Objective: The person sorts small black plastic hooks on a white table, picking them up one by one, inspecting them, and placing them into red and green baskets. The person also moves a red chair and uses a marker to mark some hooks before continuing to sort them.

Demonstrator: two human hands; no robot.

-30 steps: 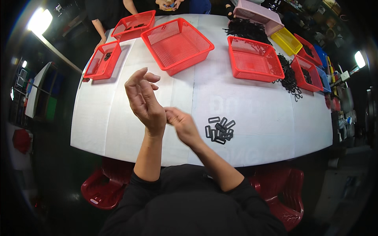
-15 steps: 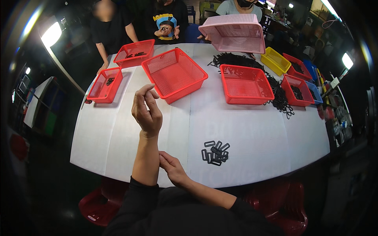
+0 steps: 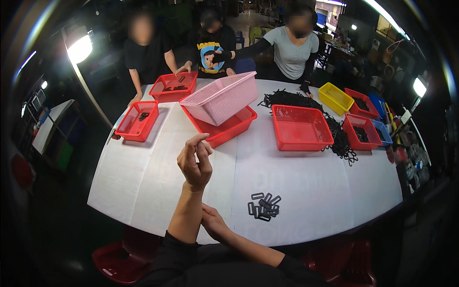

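Loosely curled, the left hand (image 3: pixel 195 165) holds nothing visible; the right hand (image 3: pixel 213 222) is partly behind the left forearm (image 3: pixel 186 217), its grip I cannot tell. Black loops (image 3: pixel 264 207) lie piled near right. 2 far-left red baskets (image 3: pixel 136 136) hold dark pieces. Since 0.5 s ago, the pink basket (image 3: pixel 214 103) has moved left, tilting over the middle red basket (image 3: pixel 233 136).

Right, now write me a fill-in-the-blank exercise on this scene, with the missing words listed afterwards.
The black loops lie to the ____ of the left hand and the right hand.
The tilted pink basket overlaps a ____ basket.
The tabletop is coloured ____.

Missing words: right; red; white.
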